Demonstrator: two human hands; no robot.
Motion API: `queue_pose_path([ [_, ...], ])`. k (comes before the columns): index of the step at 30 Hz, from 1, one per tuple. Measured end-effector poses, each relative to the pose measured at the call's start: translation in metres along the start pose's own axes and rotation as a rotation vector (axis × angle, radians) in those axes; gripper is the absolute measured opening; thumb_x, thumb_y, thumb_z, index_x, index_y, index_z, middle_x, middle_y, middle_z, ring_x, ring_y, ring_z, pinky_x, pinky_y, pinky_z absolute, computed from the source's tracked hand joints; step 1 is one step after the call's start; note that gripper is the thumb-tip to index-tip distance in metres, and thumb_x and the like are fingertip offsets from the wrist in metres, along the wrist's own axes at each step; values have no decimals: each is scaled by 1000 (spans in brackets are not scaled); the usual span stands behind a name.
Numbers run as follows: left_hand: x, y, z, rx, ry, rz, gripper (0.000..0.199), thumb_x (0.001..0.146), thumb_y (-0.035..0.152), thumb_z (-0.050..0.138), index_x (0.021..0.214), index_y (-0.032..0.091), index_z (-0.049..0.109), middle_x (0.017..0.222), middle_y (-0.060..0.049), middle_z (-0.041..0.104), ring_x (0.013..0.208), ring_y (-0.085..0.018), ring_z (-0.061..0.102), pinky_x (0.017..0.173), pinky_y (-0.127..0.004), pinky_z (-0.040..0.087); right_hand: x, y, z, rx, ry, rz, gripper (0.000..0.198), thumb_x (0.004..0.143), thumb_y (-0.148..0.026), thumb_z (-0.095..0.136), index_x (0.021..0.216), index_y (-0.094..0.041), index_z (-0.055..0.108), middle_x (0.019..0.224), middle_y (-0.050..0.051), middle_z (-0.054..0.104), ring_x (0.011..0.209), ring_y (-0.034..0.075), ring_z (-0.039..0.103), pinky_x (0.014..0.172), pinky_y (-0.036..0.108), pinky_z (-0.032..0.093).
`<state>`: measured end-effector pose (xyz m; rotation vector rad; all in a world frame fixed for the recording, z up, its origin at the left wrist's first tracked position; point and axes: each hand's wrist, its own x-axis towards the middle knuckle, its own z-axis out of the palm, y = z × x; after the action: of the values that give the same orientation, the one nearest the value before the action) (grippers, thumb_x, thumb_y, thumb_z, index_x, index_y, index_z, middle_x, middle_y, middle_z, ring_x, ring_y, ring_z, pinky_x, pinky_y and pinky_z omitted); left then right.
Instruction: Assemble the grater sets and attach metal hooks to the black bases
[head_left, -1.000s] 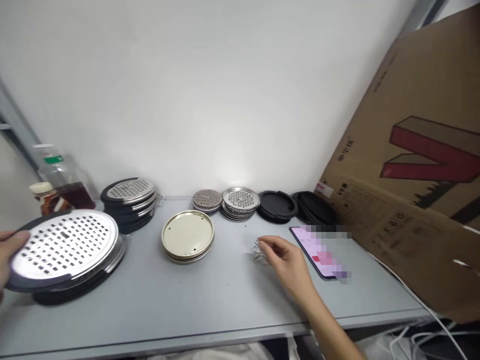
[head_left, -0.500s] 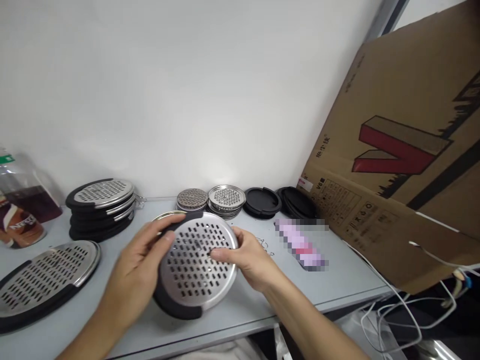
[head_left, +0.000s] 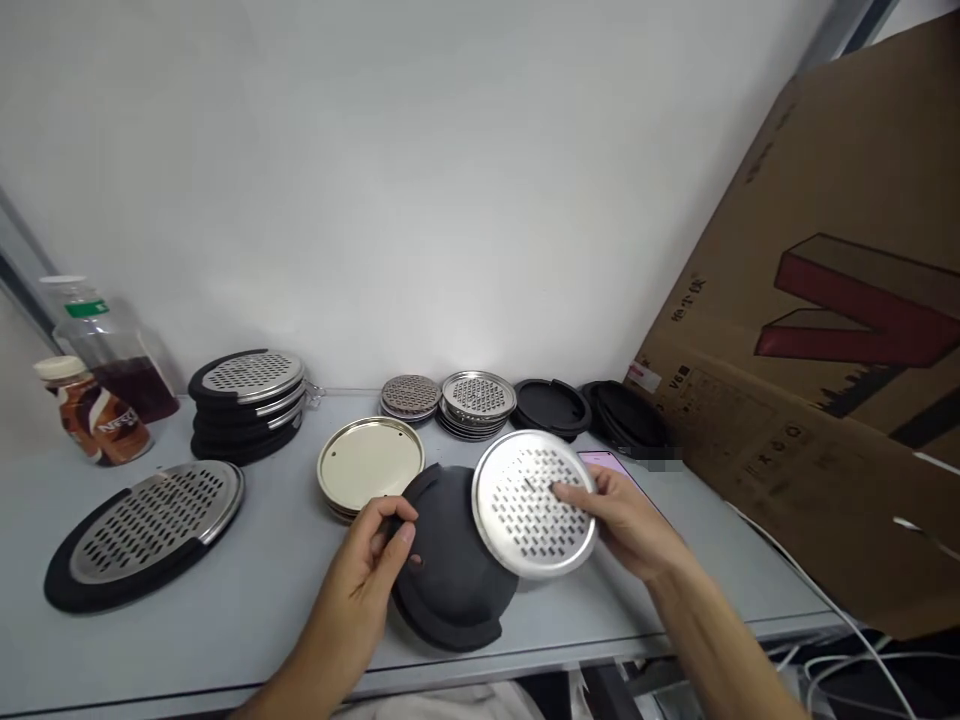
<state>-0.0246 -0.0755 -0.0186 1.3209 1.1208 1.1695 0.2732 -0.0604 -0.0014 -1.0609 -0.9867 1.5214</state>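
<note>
My left hand (head_left: 358, 575) grips the left rim of a round black base (head_left: 457, 565), fingers and thumb closed on its edge. In my right hand (head_left: 634, 520) is a silver perforated grater disc (head_left: 534, 510), pinched at its right side with the thumb on its face. The disc overlaps the base's upper right part and hides it; it sits outside the raised black rim. Just behind my left hand lies a stack of round gold-coloured plates (head_left: 371, 465). To the left, a grater disc in a black base (head_left: 154, 525) lies on the table.
More graters in black bases (head_left: 251, 378) are stacked at the back left, beside two bottles (head_left: 109, 420). Along the wall stand stacked grater discs (head_left: 478, 400) and black bases (head_left: 551, 410). A phone (head_left: 609, 462) lies behind my right hand. A cardboard box (head_left: 750, 400) leans at the right.
The grater disc, earlier lying within the black base's rim, is now apart from it, shifted right in my right hand. My view has turned left, and the gold-coloured plates have come into sight.
</note>
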Motion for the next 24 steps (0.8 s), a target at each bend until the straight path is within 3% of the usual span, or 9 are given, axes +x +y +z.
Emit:
queue_pose_path([
  [4, -12, -24, -8, -78, -5, -138, 35, 82, 52, 67, 103, 25, 58, 88, -1, 65, 75, -16, 63, 75, -28, 53, 12, -26, -21, 107, 242, -140, 32, 67, -25, 87, 94, -15, 71, 86, 9, 77, 74, 23, 73, 71, 33, 61],
  [7, -18, -33, -14, -129, -127, -191, 40, 84, 49, 66, 115, 26, 55, 106, -6, 68, 88, -19, 68, 87, -33, 54, 36, -40, -11, 201, 283, -288, 35, 68, -25, 85, 99, -19, 70, 91, 5, 77, 81, 22, 73, 76, 33, 62],
  [9, -21, -31, -22, -20, -211, -187, 41, 87, 47, 63, 122, 27, 55, 121, -9, 65, 99, -23, 68, 92, -37, 53, 56, -44, 5, 262, 283, -329, 30, 72, -26, 81, 99, -21, 69, 91, 3, 76, 80, 20, 73, 77, 33, 62],
  [11, -23, -22, -33, 255, -237, -99, 42, 87, 46, 62, 125, 29, 59, 131, -9, 60, 110, -26, 65, 97, -40, 52, 76, -43, 24, 325, 250, -286, 21, 77, -24, 75, 96, -20, 68, 87, 3, 76, 78, 20, 73, 75, 33, 63],
  [13, -20, -6, -44, 552, -216, 27, 41, 85, 46, 64, 124, 32, 63, 129, -7, 62, 112, -29, 63, 99, -43, 51, 90, -40, 43, 394, 210, -184, 10, 81, -21, 70, 90, -18, 68, 82, 3, 76, 74, 20, 73, 71, 32, 63],
  [16, 0, 27, -50, 704, -166, 141, 41, 88, 49, 61, 125, 32, 63, 113, -6, 70, 99, -27, 68, 88, -40, 57, 100, -33, 65, 473, 139, -40, 9, 88, -20, 61, 89, -14, 68, 76, 5, 75, 66, 17, 71, 63, 26, 61],
  [18, 22, 48, -42, 616, -170, 218, 46, 90, 51, 58, 132, 31, 57, 122, -6, 67, 103, -25, 67, 88, -36, 57, 99, -27, 78, 509, 82, 7, 12, 91, -20, 59, 88, -14, 68, 72, 3, 74, 59, 14, 68, 56, 22, 57],
  [20, 46, 62, -24, 486, -212, 329, 56, 93, 51, 54, 144, 31, 43, 142, -6, 54, 126, -26, 55, 102, -37, 50, 96, -19, 90, 524, 39, 24, 12, 90, -23, 60, 86, -15, 68, 70, 2, 72, 57, 14, 66, 55, 22, 55],
  [24, 76, 62, 20, 299, -325, 396, 62, 101, 53, 34, 156, 29, 18, 160, -5, 30, 146, -25, 29, 118, -41, 29, 91, 3, 113, 437, 99, -147, 26, 86, -41, 66, 97, -18, 69, 84, 3, 74, 84, 20, 70, 75, 29, 56],
])
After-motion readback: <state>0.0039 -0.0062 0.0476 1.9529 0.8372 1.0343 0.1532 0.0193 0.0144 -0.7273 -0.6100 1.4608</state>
